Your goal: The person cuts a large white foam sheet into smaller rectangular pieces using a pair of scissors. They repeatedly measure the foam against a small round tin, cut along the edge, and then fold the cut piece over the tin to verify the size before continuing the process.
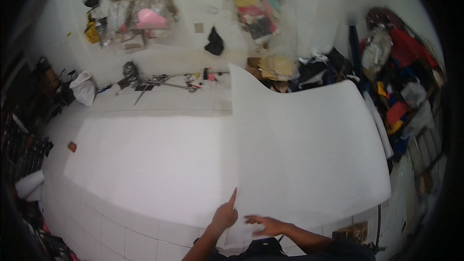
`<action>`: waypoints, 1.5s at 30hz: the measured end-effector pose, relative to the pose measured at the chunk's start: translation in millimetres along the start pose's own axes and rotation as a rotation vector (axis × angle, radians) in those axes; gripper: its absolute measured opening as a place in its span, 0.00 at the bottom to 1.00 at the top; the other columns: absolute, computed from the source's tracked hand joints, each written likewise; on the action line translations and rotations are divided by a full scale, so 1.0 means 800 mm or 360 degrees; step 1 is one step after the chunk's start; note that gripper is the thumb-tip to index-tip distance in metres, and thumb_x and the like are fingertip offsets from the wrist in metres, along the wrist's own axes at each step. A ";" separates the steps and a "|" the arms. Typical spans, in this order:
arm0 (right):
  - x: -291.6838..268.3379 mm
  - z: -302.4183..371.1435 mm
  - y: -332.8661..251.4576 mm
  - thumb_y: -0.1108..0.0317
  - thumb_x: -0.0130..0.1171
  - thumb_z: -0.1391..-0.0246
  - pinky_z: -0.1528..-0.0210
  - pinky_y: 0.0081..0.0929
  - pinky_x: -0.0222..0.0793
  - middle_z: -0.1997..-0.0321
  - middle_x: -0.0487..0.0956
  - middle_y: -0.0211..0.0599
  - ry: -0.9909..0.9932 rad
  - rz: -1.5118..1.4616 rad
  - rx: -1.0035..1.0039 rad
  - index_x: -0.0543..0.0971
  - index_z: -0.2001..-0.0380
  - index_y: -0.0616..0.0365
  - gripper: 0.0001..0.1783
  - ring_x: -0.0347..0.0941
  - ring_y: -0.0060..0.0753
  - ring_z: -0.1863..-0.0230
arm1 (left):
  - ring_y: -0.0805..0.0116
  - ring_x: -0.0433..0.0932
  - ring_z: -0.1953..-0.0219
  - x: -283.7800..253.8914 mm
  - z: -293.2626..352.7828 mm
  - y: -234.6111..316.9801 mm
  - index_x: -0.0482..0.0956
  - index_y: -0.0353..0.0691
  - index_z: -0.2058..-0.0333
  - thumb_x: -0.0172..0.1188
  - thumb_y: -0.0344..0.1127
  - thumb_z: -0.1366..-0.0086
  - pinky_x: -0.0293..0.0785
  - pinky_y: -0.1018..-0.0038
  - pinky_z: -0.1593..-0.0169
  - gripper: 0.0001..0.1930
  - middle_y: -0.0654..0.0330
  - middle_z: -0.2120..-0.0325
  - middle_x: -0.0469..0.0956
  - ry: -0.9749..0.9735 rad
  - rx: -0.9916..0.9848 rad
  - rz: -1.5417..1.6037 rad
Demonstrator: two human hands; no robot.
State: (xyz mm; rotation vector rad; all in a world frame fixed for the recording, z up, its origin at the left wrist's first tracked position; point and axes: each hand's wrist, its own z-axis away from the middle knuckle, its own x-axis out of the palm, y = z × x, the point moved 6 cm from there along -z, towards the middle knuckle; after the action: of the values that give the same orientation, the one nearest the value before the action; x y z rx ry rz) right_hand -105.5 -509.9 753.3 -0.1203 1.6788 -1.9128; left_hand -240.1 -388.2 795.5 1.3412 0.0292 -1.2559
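A large white sheet, paper or thin plastic, lies flat over the left and middle of a white tiled worktop. On the right, a second span of white sheet bulges up and curves at its far and right edges. I cannot tell whether both are one piece. My left hand is at the near end of the line where they meet, its index finger stretched along it and the other fingers curled. Just right of it, my right hand hovers over or rests on the near edge, fingers apart, holding nothing.
A small reddish-brown round object sits by the sheet's left edge. Scissors and other tools lie along the back wall, near a white bag. Cloth and plastic scraps are heaped at right. Bundles of templates hang on the wall.
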 end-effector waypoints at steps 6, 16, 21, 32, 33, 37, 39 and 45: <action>-0.066 -0.203 -0.048 0.41 0.64 0.52 0.46 0.39 0.71 0.42 0.74 0.52 0.0760 0.0563 0.0866 0.60 0.35 0.65 0.51 0.74 0.48 0.46 | 0.42 0.78 0.63 0.009 0.053 -0.100 0.35 0.64 0.29 0.48 0.25 0.42 0.74 0.51 0.54 0.46 0.39 0.65 0.77 -0.0111 0.0054 0.0098; 0.019 -0.421 0.093 0.62 0.50 0.41 0.48 0.40 0.72 0.61 0.76 0.43 0.1470 -0.0339 0.0882 0.74 0.54 0.61 0.17 0.73 0.41 0.56 | 0.47 0.76 0.49 -0.201 0.481 -0.628 0.64 0.37 0.38 0.61 0.58 0.39 0.72 0.61 0.45 0.39 0.40 0.47 0.73 0.0777 -0.1183 0.0658; -0.032 -0.478 0.039 0.60 0.47 0.40 0.55 0.38 0.70 0.56 0.77 0.45 0.1753 0.0068 0.0925 0.73 0.51 0.62 0.20 0.73 0.42 0.58 | 0.55 0.77 0.52 -0.331 0.692 -0.767 0.67 0.35 0.41 0.63 0.49 0.39 0.74 0.65 0.51 0.33 0.44 0.52 0.77 0.1722 -0.1749 0.0876; 0.011 -0.772 -0.061 0.56 0.46 0.40 0.45 0.41 0.69 0.45 0.74 0.57 0.1809 0.0338 0.0659 0.67 0.41 0.71 0.31 0.73 0.51 0.47 | 0.50 0.73 0.45 -0.357 0.897 -1.120 0.72 0.35 0.45 0.62 0.50 0.39 0.69 0.62 0.42 0.30 0.44 0.52 0.77 0.1559 -0.2221 0.0944; 0.052 -0.813 -0.059 0.56 0.46 0.39 0.46 0.42 0.69 0.46 0.75 0.57 0.1667 0.0199 0.0622 0.68 0.42 0.71 0.30 0.73 0.52 0.47 | 0.48 0.74 0.45 -0.318 0.949 -1.127 0.73 0.34 0.46 0.56 0.50 0.37 0.67 0.61 0.40 0.28 0.42 0.51 0.77 0.1363 -0.2353 0.1084; 0.123 -0.947 -0.145 0.57 0.46 0.39 0.50 0.44 0.70 0.54 0.78 0.57 0.1736 0.0539 0.0751 0.73 0.52 0.72 0.25 0.76 0.52 0.54 | 0.48 0.75 0.47 -0.263 1.018 -1.130 0.75 0.33 0.48 0.52 0.49 0.34 0.67 0.62 0.39 0.26 0.43 0.52 0.77 0.1059 -0.2679 0.1810; 0.155 -1.017 -0.185 0.59 0.47 0.41 0.53 0.46 0.71 0.57 0.79 0.56 0.1799 0.0496 0.0711 0.74 0.55 0.72 0.23 0.76 0.52 0.58 | 0.49 0.75 0.47 -0.271 1.032 -1.154 0.75 0.33 0.48 0.52 0.48 0.34 0.67 0.62 0.40 0.25 0.44 0.53 0.78 0.1144 -0.2723 0.1997; 0.322 -1.171 -0.222 0.63 0.47 0.46 0.59 0.46 0.72 0.63 0.80 0.55 0.1845 0.0371 0.0880 0.76 0.65 0.70 0.18 0.76 0.53 0.62 | 0.51 0.76 0.50 -0.407 1.089 -1.315 0.76 0.33 0.49 0.54 0.45 0.35 0.69 0.64 0.44 0.23 0.47 0.55 0.79 0.1276 -0.2658 0.2154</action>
State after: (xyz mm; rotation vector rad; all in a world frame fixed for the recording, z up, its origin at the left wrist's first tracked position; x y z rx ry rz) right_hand -788.7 195.9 650.9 1.5730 1.5207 -2.3047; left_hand -1618.1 -527.1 564.3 0.0320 0.5073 0.6079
